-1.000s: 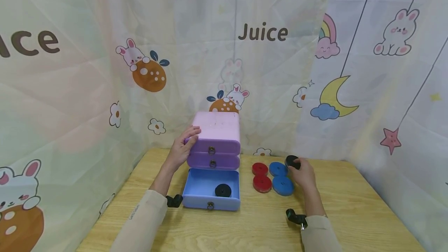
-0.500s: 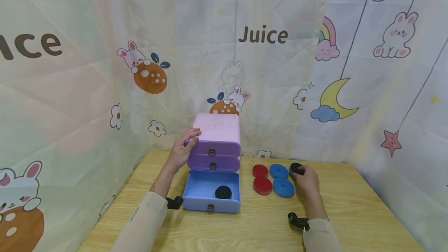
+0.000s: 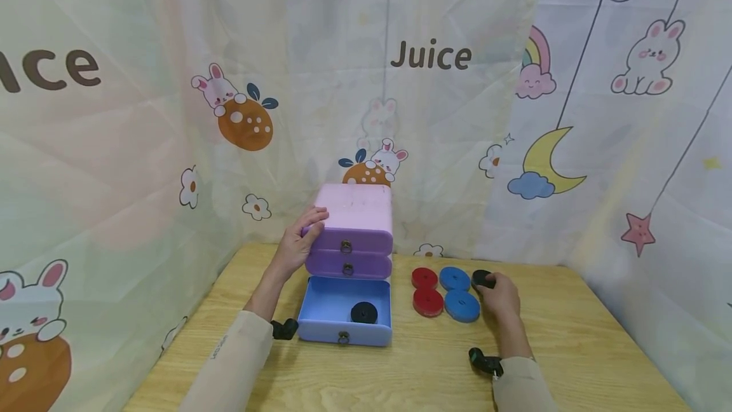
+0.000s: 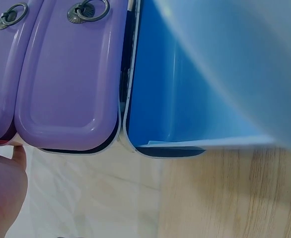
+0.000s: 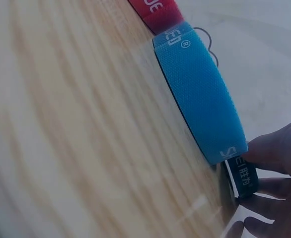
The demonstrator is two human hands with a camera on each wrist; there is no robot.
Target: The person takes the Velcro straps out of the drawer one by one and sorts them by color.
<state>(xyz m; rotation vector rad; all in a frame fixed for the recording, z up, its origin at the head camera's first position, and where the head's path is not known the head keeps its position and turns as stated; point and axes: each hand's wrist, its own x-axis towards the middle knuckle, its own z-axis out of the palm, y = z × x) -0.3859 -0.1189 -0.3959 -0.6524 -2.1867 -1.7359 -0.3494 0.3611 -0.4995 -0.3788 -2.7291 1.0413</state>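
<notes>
My left hand rests on the upper left corner of a small drawer cabinet, fingers laid over its pink top and thumb by its front edge. Below two purple drawer fronts, the blue bottom drawer is pulled out with a black tape roll inside. My right hand pinches another black tape roll beside two blue rolls. In the right wrist view, thumb and fingers touch this black roll, partly behind a blue fabric roll with white lettering.
Two red rolls lie between the cabinet and the blue rolls on the wooden table. A printed curtain hangs close behind the table and at both sides. Black camera mounts sit at both wrists.
My right hand has brought the black roll slightly right and toward me, alongside the far blue roll. My left hand stays on the cabinet, and the open drawer has not moved.
</notes>
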